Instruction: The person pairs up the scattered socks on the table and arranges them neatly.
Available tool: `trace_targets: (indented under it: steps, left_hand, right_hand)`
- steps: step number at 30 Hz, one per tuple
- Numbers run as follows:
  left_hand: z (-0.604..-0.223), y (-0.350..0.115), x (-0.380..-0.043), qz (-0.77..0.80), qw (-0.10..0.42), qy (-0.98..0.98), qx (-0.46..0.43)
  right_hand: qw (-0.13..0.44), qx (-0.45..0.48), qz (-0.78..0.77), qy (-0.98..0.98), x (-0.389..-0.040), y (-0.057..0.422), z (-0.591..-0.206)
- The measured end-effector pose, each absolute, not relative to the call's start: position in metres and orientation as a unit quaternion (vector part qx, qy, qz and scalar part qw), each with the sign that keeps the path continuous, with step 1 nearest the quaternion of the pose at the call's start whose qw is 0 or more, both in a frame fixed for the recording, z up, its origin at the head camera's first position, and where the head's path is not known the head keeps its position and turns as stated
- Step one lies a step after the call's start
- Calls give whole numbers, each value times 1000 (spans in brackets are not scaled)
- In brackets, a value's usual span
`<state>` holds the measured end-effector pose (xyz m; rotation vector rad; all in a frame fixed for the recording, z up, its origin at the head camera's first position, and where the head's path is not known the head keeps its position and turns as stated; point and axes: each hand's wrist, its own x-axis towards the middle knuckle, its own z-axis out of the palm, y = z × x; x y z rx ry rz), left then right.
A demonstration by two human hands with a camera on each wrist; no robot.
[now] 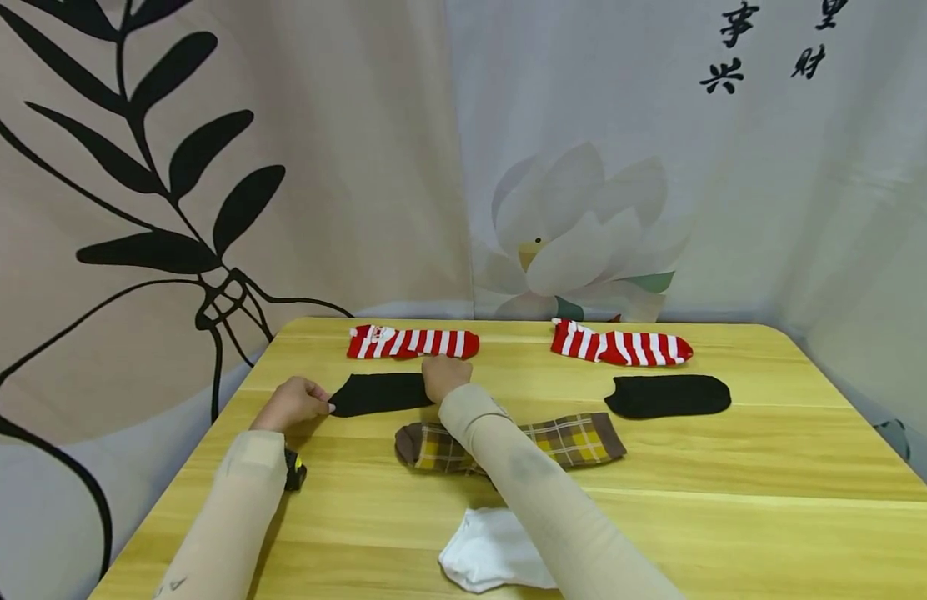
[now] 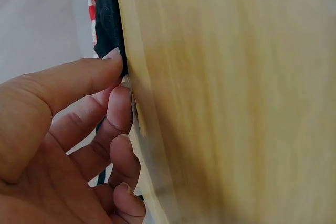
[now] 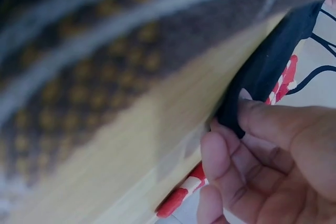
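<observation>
Pinching left black sock [image 1: 379, 394] at one end with left hand [image 1: 293, 403], at the other with right hand [image 1: 444, 377]; lying on left half of table [image 1: 771, 467], between left striped sock [image 1: 413, 342] and plaid sock [image 1: 578, 439]. Could skew or stretch from uneven pulling; could crease from letting one end go early; could bump left striped sock with right hand, just beside; could drag plaid sock with right sleeve [image 1: 546, 500] crossing over, touching or not, cannot tell.

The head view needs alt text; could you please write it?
A left hand and right hand hold opposite ends of a black sock on a wooden table. Around it lie another black sock, two red-striped socks, a plaid sock and a white sock.
</observation>
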<state>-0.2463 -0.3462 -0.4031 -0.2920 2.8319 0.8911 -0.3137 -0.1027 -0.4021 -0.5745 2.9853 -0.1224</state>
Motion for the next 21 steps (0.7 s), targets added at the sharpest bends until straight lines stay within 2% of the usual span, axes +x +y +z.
trace_targets:
  steps: [12,21]
  left_hand:
    - [-405,-343,-247,268,49,958,-88]
    - [-409,-343,-245,277,46,955,-91]
  right_hand:
    - [25,-193,-41,980,-317,-101,-404]
    - [37,-204,-63,976,-313,-94,-403]
